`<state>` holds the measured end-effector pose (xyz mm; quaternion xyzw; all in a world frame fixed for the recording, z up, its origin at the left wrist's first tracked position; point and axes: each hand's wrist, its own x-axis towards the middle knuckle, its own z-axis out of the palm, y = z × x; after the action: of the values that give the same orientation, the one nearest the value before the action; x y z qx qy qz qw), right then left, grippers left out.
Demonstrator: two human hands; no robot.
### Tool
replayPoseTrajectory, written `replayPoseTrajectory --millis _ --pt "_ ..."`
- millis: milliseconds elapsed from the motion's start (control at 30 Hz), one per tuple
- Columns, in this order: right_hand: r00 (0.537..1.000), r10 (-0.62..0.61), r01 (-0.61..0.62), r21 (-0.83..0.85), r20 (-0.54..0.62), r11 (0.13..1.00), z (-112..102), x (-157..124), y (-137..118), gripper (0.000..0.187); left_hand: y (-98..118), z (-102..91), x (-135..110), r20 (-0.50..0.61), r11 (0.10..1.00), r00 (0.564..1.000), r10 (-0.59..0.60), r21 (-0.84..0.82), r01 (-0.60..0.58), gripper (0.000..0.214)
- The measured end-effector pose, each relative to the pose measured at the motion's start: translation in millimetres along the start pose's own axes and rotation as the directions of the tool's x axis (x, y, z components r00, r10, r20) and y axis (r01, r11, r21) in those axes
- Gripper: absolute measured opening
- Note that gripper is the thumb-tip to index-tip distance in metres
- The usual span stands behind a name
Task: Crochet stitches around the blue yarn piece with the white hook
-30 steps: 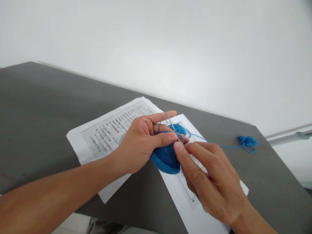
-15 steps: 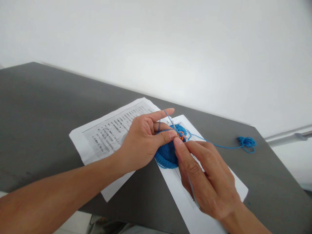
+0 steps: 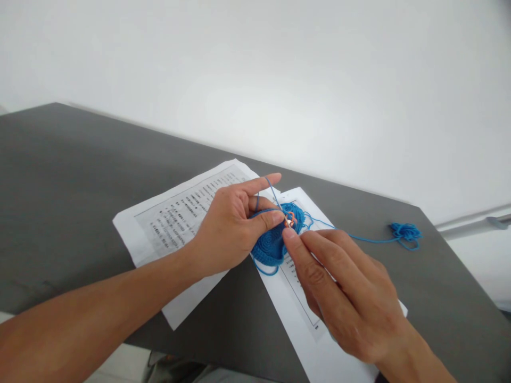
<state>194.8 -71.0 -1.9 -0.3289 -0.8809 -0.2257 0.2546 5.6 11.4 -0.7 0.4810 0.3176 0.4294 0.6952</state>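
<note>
Left fingers (image 3: 266,220) pinch blue crochet piece (image 3: 271,247) — yarn (image 3: 272,190) over forefinger (image 3: 253,186) (orange loop (image 3: 294,216) near right fingers (image 3: 298,251)).

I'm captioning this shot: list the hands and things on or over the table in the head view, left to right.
Left sheet of paper, left hand, blue crochet piece, right hand, blue yarn bundle. The right sheet overlaps too much to place.

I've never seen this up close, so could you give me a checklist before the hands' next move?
Left hand pinching the blue crocheted piece: ok.
Blue yarn looped over the left index finger: ok.
Right hand holding the slim metal tool: ok.
Tool's tip seated in a stitch: cannot tell, too small.
Yarn bundle free of knots: cannot tell.
Left printed sheet fully uncovered: not ok, left arm overlaps it.
</note>
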Motion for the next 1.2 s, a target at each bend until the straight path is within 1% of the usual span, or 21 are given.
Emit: replayPoseTrajectory --millis 167,233,367,467,567,633,733,800,867,933,1000,1033,1067,1100,1133,1167,1200 --pt "0.997 -0.004 0.002 0.03 0.082 1.0 -8.9 1.0 3.1 0.036 -0.3 -3.9 3.1 -0.007 0.997 1.0 0.01 0.07 -0.01 0.09" --pt "0.993 -0.028 0.022 0.051 0.115 0.998 -12.7 1.1 6.7 0.035 -1.4 -5.3 3.7 -0.001 0.992 1.0 0.004 0.123 -0.004 0.089" --pt "0.978 -0.094 0.08 0.081 0.186 0.994 -19.7 1.9 14.2 0.035 -4.8 -8.9 5.0 0.031 0.961 1.0 0.001 0.276 -0.01 0.08" --pt "0.977 -0.097 0.073 0.128 0.192 0.989 -23.4 1.0 15.4 0.033 -5.6 -11.8 6.4 0.081 0.933 0.997 0.016 0.358 -0.044 0.072" --pt "0.988 -0.034 0.009 0.167 0.147 0.986 -26.1 -4.6 14.6 0.028 -4.2 -13.2 6.7 0.155 0.914 0.988 0.006 0.399 -0.068 0.071" --pt "0.994 0.037 -0.055 0.178 0.104 0.983 -28.2 -10.8 16.0 0.026 -3.1 -13.3 5.9 0.184 0.919 0.983 -0.014 0.389 -0.06 0.071" --pt "0.986 0.148 -0.162 0.211 0.078 0.964 -31.4 -18.6 21.8 0.027 -3.4 -13.5 4.5 0.218 0.931 0.975 -0.037 0.363 -0.046 0.071" --pt "0.978 0.191 -0.207 0.27 0.084 0.94 -32.7 -20.2 26.2 0.027 -4.6 -14.2 3.9 0.243 0.934 0.969 -0.045 0.353 -0.045 0.071" --pt "0.969 0.24 -0.243 0.35 0.051 0.905 -32.6 -19.0 29.5 0.028 -5.6 -14.9 3.6 0.264 0.94 0.963 -0.043 0.338 -0.05 0.071" --pt "0.951 0.308 -0.285 0.433 0.019 0.855 -30.9 -17.1 31.2 0.031 -5.4 -14.8 3.1 0.272 0.948 0.961 -0.04 0.316 -0.05 0.07" --pt "0.924 0.382 -0.327 0.539 0.01 0.776 -27.7 -16.3 31.7 0.034 -4.1 -14.1 2.3 0.264 0.956 0.964 -0.038 0.289 -0.042 0.068" --pt "0.905 0.425 -0.353 0.61 0.029 0.71 -25.5 -16.4 31.7 0.034 -3.3 -13.6 1.9 0.258 0.96 0.966 -0.035 0.278 -0.039 0.068" --pt "0.874 0.481 -0.387 0.689 0.063 0.612 -22.9 -16.7 31.7 0.03 -2.5 -13.2 1.5 0.255 0.963 0.967 -0.029 0.267 -0.041 0.068" --pt "0.828 0.549 -0.423 0.77 0.114 0.479 -19.9 -16.8 31.6 0.025 -1.9 -12.9 1.2 0.254 0.965 0.967 -0.023 0.257 -0.045 0.068" --pt "0.771 0.61 -0.446 0.839 0.184 0.311 -16.5 -16.7 31.5 0.02 -1.5 -12.9 1.0 0.255 0.967 0.967 -0.014 0.248 -0.052 0.068" --pt "0.709 0.648 -0.46 0.879 0.278 0.126 -12.8 -16.0 31.4 0.015 -1.1 -13.0 0.9 0.252 0.969 0.968 -0.006 0.242 -0.057 0.068" --pt "0.642 0.672 -0.448 0.892 0.368 -0.06 -8.8 -14.6 31.2 0.014 -0.9 -13.2 0.8 0.246 0.97 0.969 0.004 0.235 -0.063 0.067"
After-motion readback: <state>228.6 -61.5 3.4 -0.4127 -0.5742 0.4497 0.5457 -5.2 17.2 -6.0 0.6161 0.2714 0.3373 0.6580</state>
